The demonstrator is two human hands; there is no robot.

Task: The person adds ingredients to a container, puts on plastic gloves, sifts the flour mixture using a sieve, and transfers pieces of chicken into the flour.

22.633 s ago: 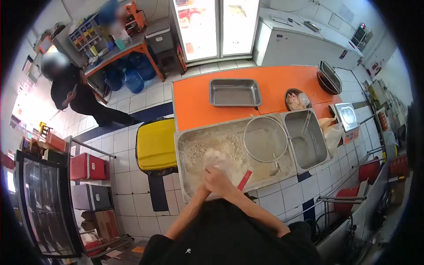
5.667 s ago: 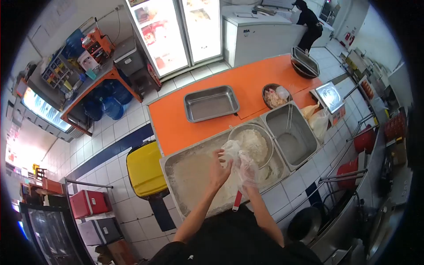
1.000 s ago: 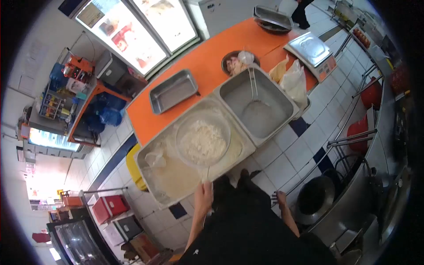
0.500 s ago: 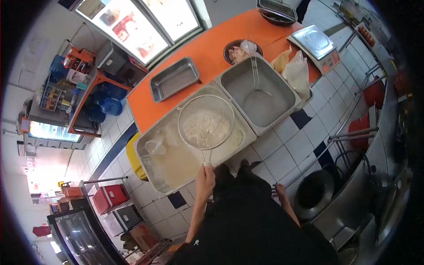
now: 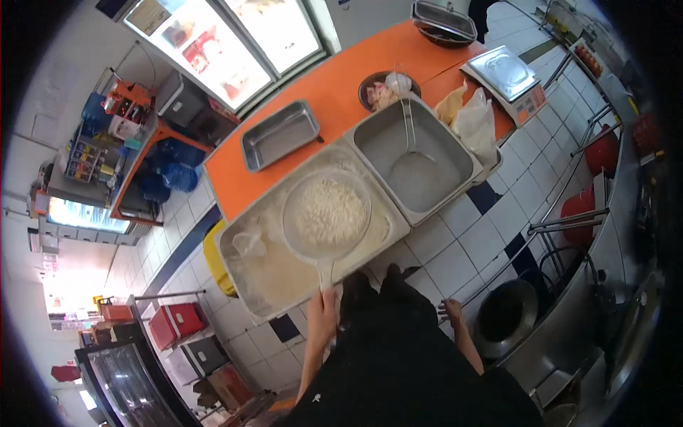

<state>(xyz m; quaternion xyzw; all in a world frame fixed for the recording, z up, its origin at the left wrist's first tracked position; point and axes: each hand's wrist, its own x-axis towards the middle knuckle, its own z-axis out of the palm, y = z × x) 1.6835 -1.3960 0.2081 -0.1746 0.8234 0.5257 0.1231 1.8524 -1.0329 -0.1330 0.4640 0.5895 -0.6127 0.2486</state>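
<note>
Two hands out. Left hand [image 5: 321, 313] clasps handle of round mesh sieve [image 5: 290, 215]; pale floury lumps [image 5: 331, 212] inside, over flour-dusted metal pan [image 5: 384, 245]. Right hand [image 5: 452, 310] low, fingers bent; cannot tell whether gripping anything.

floury lumps [image 5: 331, 212] cream | table [image 5: 341, 99] orange | bin [image 5: 215, 260] yellow | tiles [image 5: 455, 245] white-and-navy

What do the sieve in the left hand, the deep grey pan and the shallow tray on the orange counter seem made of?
Sieve: probably metal, with a thin greyish rim and see-through mesh; blur leaves it open.
Deep pan: likely stainless steel, satin grey, smooth-walled.
Shallow tray: likely metal too, grey, with highlights along its rim.
</note>
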